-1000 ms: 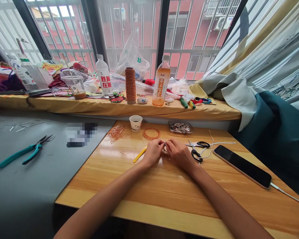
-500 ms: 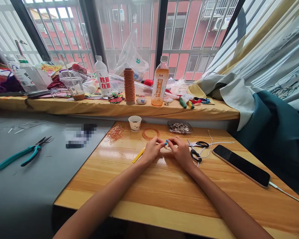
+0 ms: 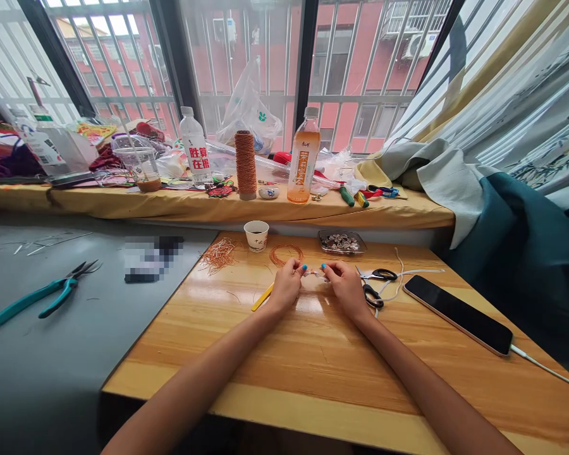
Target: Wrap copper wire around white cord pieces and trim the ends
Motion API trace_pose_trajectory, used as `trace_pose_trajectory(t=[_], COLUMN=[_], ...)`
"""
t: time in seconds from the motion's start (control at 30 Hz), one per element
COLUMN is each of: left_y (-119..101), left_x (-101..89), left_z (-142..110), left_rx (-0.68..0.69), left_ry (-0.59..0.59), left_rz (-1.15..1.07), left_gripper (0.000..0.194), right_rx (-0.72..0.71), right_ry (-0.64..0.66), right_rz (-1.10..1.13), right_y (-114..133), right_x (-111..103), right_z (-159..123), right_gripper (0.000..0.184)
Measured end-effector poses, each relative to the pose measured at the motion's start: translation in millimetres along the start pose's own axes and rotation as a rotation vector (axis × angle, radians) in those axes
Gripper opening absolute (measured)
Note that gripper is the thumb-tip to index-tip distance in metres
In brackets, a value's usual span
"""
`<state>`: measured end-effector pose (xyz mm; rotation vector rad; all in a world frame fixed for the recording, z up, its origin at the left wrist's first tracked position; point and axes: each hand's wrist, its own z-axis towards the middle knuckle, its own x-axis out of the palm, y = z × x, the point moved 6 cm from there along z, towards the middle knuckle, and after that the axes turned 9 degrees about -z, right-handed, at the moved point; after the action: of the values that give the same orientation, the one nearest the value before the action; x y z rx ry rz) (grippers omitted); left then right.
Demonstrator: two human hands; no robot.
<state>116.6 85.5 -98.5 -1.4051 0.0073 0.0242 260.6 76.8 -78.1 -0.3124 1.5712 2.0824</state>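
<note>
Between my two hands stretches a short thin strand with small whitish and orange bits (image 3: 315, 273); its exact kind is too small to make out. My left hand (image 3: 287, 285) pinches its left end between thumb and fingers. At the other end, the fingertips of my right hand (image 3: 346, 287) are pinched on it. Just beyond the left hand lies a coil of copper-coloured wire (image 3: 281, 261). A yellow stick (image 3: 262, 297) rests beside the left wrist. Black-handled scissors (image 3: 372, 294) and white cord (image 3: 400, 278) lie right of the right hand.
A paper cup (image 3: 256, 237), a pile of cut orange cord (image 3: 220, 254) and a clear tray of small pieces (image 3: 342, 242) stand along the back. Right is a phone (image 3: 458, 315) on its cable. Teal pliers (image 3: 47, 297) lie left. Bottles and a cord spool (image 3: 245, 165) line the sill.
My hands have drawn apart from almost touching, the left one moving slightly left. The strand between them now shows.
</note>
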Motion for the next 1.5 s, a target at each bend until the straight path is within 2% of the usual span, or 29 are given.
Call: trace_pose_trajectory(t=[0.2, 0.3, 0.43, 0.57, 0.77, 0.93, 1.03, 1.2, 1.5], left_y=[-1, -2, -5, -11, -19, -24, -28, -30, -39], left_x=[3.2, 4.7, 1.1, 3.7, 13.9, 14.2, 14.5, 16.4, 18.7], left_z=[1, 1, 0, -2, -10, -15, -17, -17, -19], left_rx=[0.011, 0.017, 0.046, 0.140, 0.304, 0.340, 0.380, 0.438, 0.461], left_ry=[0.038, 0.070, 0.030, 0.035, 0.158, 0.230, 0.265, 0.377, 0.458], left_rz=[0.131, 0.146, 0.141, 0.284, 0.630, 0.876, 0.975, 1.100, 1.087], left_gripper=[0.011, 0.011, 0.011, 0.011, 0.010, 0.011, 0.012, 0.019, 0.019], right_rx=[0.151, 0.176, 0.144, 0.098, 0.276, 0.384, 0.368, 0.221, 0.108], right_ry=[0.089, 0.188, 0.355, 0.475, 0.425, 0.432, 0.475, 0.510, 0.641], right_rz=[0.129, 0.168, 0.167, 0.266, 0.581, 0.581, 0.582, 0.416, 0.209], right_y=[-23, -19, -6, 1, 7, 7, 5, 7, 16], right_x=[10, 6, -7, -7, 4, 7, 8, 6, -1], right_z=[10, 12, 12, 7, -3, -10, -10, -4, -3], right_gripper=[0.029, 0.029, 0.022, 0.022, 0.011, 0.008, 0.008, 0.016, 0.020])
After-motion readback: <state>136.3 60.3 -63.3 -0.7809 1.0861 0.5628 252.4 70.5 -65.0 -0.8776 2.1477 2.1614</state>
